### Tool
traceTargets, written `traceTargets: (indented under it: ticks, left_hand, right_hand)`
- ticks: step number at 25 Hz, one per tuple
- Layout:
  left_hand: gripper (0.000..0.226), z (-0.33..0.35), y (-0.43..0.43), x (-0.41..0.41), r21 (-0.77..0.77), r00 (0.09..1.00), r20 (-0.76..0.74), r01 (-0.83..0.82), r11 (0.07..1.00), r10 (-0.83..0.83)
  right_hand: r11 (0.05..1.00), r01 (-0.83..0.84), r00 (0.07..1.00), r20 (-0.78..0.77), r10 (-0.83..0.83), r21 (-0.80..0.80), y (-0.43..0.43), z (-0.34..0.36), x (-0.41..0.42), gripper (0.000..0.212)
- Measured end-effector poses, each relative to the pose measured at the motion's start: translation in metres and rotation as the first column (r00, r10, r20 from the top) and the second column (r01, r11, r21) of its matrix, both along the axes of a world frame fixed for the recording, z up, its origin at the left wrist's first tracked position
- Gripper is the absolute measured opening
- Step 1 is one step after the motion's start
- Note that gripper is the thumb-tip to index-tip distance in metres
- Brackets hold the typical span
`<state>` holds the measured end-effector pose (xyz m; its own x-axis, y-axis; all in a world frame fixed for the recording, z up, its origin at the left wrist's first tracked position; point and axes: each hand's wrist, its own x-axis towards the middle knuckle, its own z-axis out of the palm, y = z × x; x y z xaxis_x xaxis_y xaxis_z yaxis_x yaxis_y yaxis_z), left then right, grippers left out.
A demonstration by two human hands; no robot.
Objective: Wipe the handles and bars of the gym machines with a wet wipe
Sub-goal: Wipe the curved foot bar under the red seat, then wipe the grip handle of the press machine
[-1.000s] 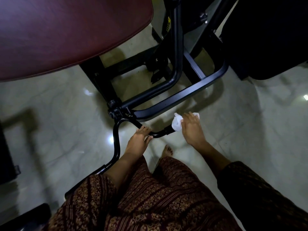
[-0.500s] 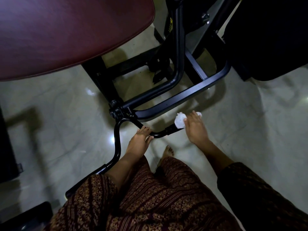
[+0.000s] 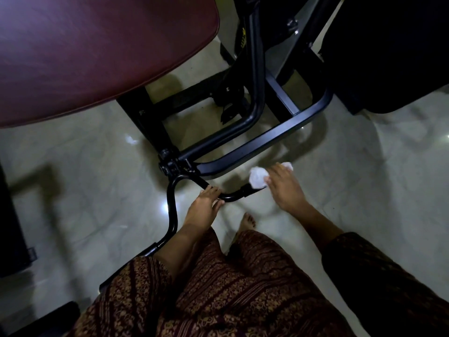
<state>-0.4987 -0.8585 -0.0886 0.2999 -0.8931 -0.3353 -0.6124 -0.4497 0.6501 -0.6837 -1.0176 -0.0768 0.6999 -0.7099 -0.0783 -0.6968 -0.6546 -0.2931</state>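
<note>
The crumpled white wet wipe [image 3: 258, 178] is sitting bunched at the free right-hand tip of the curved black metal tube handle [image 3: 233, 197]. It appears to be touching that tip, though the dim light is leaving the exact contact uncertain. The handle's short end section is running on a slant from lower left to upper right, rising out of a bend towards the wipe, so any stroke along it is probably going to follow that slant back towards the bend. The right hand [image 3: 285, 189] is closing its fingers round the wipe, with white tissue showing on both sides of the hand. Most of the wipe is lying on the side of the hand that faces the handle. This hand is the nearer one to the tip. The left hand [image 3: 202, 207] is curling its fingers over the tube just beside the bend, apparently steadying it. Beyond them, the flat black steel frame bar [image 3: 255, 144] is crossing above the handle, the maroon padded seat [image 3: 97, 57] is filling the upper left, and the pale glossy marble floor [image 3: 364, 178] is lying beneath everything.
</note>
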Motion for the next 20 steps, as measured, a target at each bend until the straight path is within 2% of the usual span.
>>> traceTargets:
  ticks: [2, 5, 7, 9, 11, 13, 16, 20]
  left_hand:
    - [0.04, 0.001, -0.001, 0.0, 0.008, 1.0, 0.002, 0.004, 1.0, -0.004]
    - [0.037, 0.006, -0.004, 0.004, -0.021, 1.0, -0.012, 0.028, 0.999, -0.028]
    - [0.027, 0.011, -0.005, 0.007, -0.076, 0.998, -0.012, 0.059, 0.995, -0.06]
    - [0.022, 0.018, -0.008, 0.01, -0.108, 0.998, -0.018, 0.06, 0.992, -0.063]
    - [0.026, 0.028, -0.019, 0.01, -0.113, 0.998, 0.01, 0.059, 0.992, -0.058]
    - [0.034, 0.042, -0.038, 0.001, -0.13, 0.994, 0.054, 0.101, 0.986, -0.095]
    - [0.035, 0.075, -0.081, -0.04, -0.197, 0.971, 0.112, 0.23, 0.953, -0.211]
    - [0.033, 0.123, -0.16, -0.135, -0.296, 0.92, 0.203, 0.384, 0.875, -0.335]
  right_hand:
    - [0.996, 0.092, 0.996, -0.001, -0.092, 0.021, -0.001, -0.004, 0.0, 0.033]
    - [0.981, 0.115, 0.984, -0.153, -0.092, 0.154, 0.029, -0.005, 0.02, 0.045]
    - [0.925, 0.159, 0.986, -0.109, -0.129, 0.345, 0.054, -0.004, 0.038, 0.046]
    - [0.851, 0.243, 0.97, -0.09, -0.227, 0.465, 0.07, 0.013, 0.051, 0.036]
    - [0.779, 0.289, 0.913, 0.085, -0.399, 0.557, 0.068, 0.044, 0.046, 0.03]
    - [0.809, 0.311, 0.827, 0.277, -0.489, 0.499, 0.054, 0.073, 0.021, 0.02]
    - [0.778, 0.457, 0.734, 0.311, -0.604, 0.431, 0.015, 0.105, -0.043, 0.029]
    - [0.713, 0.621, 0.611, 0.369, -0.7, 0.324, -0.036, 0.149, -0.152, 0.027]
